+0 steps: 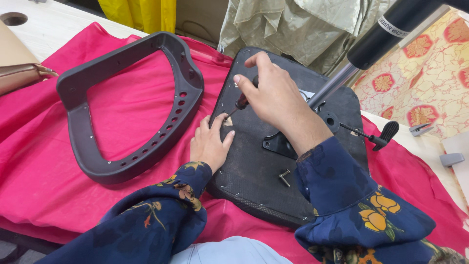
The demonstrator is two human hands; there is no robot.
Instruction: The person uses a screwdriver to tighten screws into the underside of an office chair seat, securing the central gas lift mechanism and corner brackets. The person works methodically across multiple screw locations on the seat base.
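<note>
An upturned black chair seat [254,176] lies on a pink cloth [44,166]. My right hand [276,95] grips a screwdriver [240,103] with a dark red and black handle, its tip pointing down at the seat's left edge. My left hand [211,143] rests flat on that edge, fingers beside the tip. A loose bolt [284,177] lies on the seat's underside near my right sleeve. The metal mechanism plate [278,143] is partly hidden behind my right wrist.
A dark grey chair back frame [134,105] lies to the left on the cloth. A gas-lift column [376,41] rises from the seat toward the upper right, with a black lever [383,134] sticking out. Two grey clips [452,159] lie on the right table edge.
</note>
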